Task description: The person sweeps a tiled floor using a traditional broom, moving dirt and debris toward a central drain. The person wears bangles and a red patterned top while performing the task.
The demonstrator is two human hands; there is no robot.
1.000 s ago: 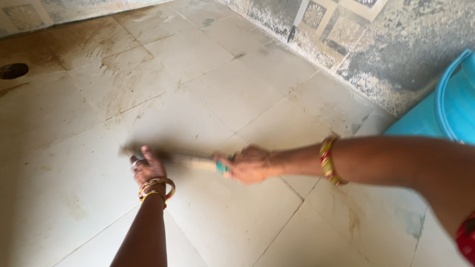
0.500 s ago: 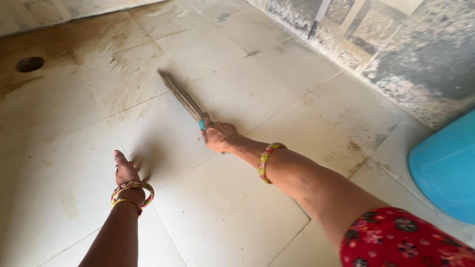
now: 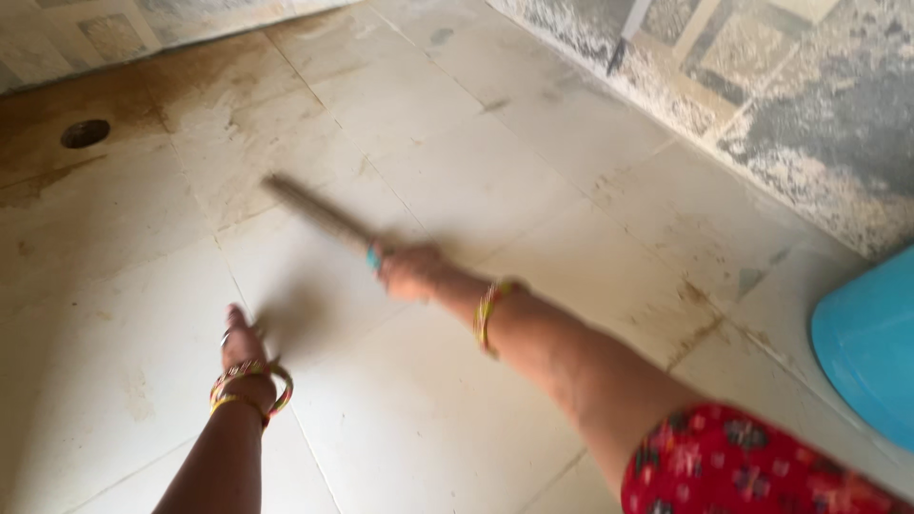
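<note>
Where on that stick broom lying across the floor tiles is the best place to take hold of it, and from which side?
Probably at the near, bound end of the stick broom, by the teal band, where the right hand has it now. The bundle is thin and lies low along the floor, its brushing tip pointing away, so coming from the near side, over the top, suits it. The left hand rests flat on the tiles.

A thin brown stick broom (image 3: 319, 211), blurred, slants low over the stained floor tiles (image 3: 447, 181), teal-banded at the gripped end.
</note>
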